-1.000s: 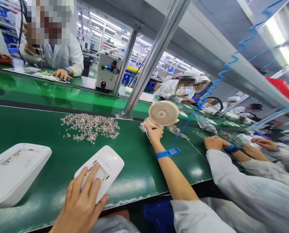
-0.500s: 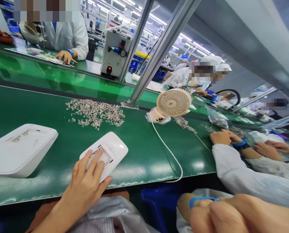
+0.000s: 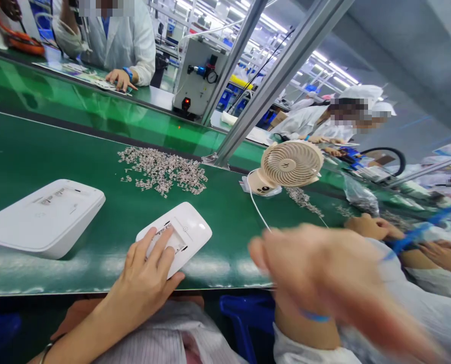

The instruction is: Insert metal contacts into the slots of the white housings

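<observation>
My left hand (image 3: 151,265) lies over a small white plastic housing (image 3: 195,227) near the bench's front edge. Its fingers reach into the rectangular recess, with the thumb along the near side, gripping the piece. Small metal parts show in the recess, partly covered by the fingers. Smeared by motion, my right hand (image 3: 312,268) is raised at the lower right, apart from the housing. Its fingers look curled in; whatever they hold is hidden. A larger white housing (image 3: 39,217) stands at the left. Beyond both housings lies a pile of small metal clips (image 3: 163,169).
A beige fan (image 3: 289,164) with a white cable stands on the green bench (image 3: 107,273), beside a metal post (image 3: 263,96). Another person's hands (image 3: 373,227) work close by on the right. Across the bench, a co-worker's hand (image 3: 121,78) rests on a sheet.
My right hand has swung up and left from the lower right corner. My left hand stays on the small housing. The whole view has shifted slightly.
</observation>
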